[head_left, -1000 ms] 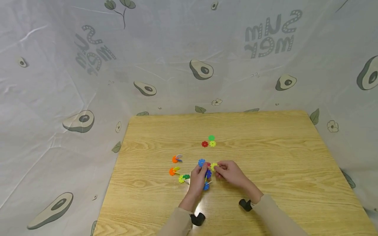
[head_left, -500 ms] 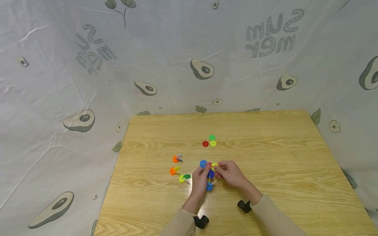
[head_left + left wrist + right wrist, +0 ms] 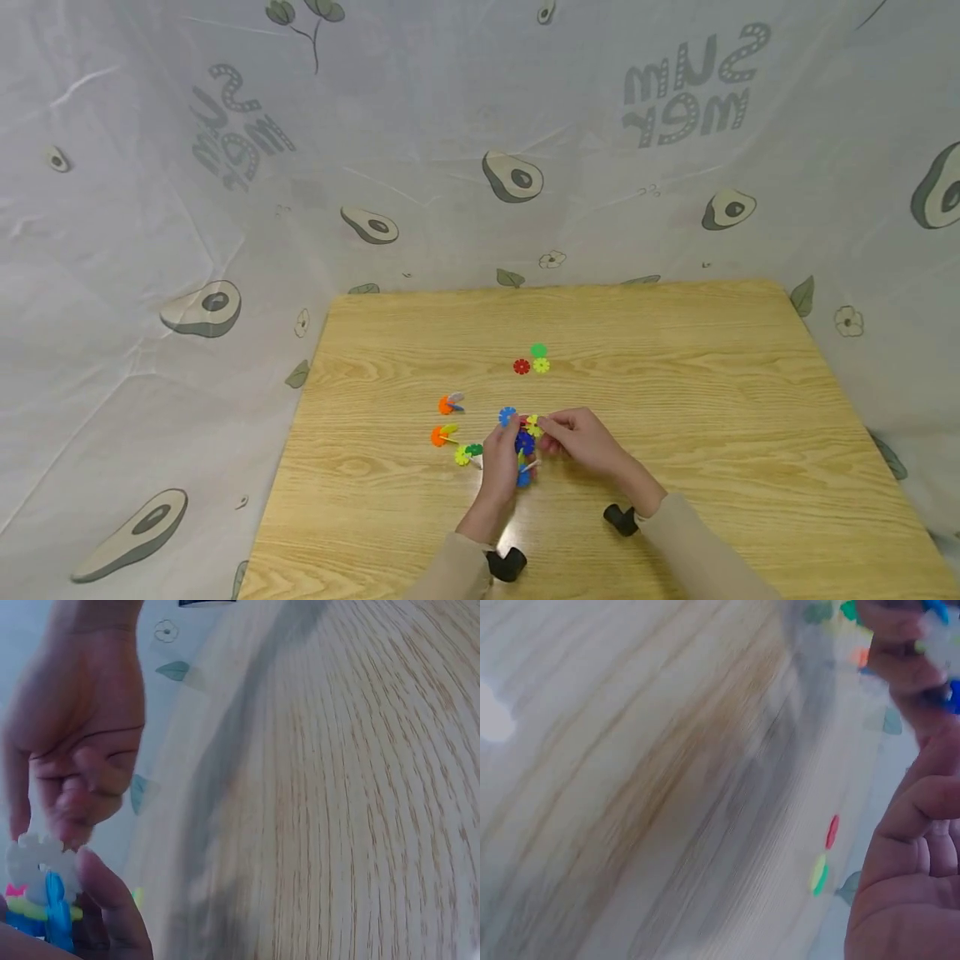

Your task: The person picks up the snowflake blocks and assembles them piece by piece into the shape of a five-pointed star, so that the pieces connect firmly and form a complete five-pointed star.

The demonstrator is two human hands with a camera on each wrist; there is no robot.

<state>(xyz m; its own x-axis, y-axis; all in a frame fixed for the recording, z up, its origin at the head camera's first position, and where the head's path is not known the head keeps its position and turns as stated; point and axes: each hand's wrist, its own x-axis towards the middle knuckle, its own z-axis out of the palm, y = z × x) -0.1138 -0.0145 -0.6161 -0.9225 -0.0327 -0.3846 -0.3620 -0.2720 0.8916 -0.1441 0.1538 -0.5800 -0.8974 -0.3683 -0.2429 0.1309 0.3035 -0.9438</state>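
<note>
At 7 o'clock of yellow notched disc (image 3: pixel 533 426): left hand (image 3: pixel 499 467), gripping multicoloured disc cluster (image 3: pixel 524 443). At 3 o'clock: right hand (image 3: pixel 583 437), pinching disc's rim. Likely light, stiff plastic; best held by rims.

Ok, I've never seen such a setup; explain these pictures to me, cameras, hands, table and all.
No machine here: the left hand and right hand are a person's bare hands. The wide picture comes from a camera on the head; the two close ones come from cameras on each wrist. The left hand holds a cluster of notched discs; the right hand pinches a yellow disc beside it; whether they are joined, I can't tell. On the wooden table lie a red disc, a green disc and a second yellow disc, with some joined pieces to the left.
</note>
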